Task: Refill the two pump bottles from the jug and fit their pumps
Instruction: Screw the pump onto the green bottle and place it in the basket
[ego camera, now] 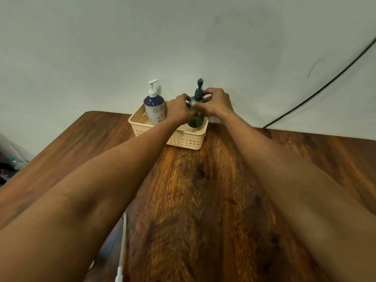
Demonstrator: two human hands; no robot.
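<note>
Both your hands are closed on the green bottle [195, 117], which stands in the right end of the basket [184, 141]. Your left hand [181, 108] wraps the bottle's shoulder, fingers curled around its near side. Your right hand [216, 102] pinches the dark pump [199, 92] at its collar, thumb and fingertips tight against it, with the nozzle rising clear above your knuckles. The white bottle [154, 107] stands just left of your left hand, its pump already on, in the same basket. No jug is in view.

Judging from the grip, you are either loosening or tightening that collar; which one, the picture does not tell.

Watch three things. The basket is light and sits near the far edge of the table [203, 200], against the wall; a hard twist with a weak left-hand hold could turn the bottle in your palm or skid the whole basket. Your left knuckles are close to the white bottle, so a jerk outward could knock it over. And if the collar goes on crooked, the thread may bind and leak later, so keep the pump upright between your right fingers as you turn.
</note>
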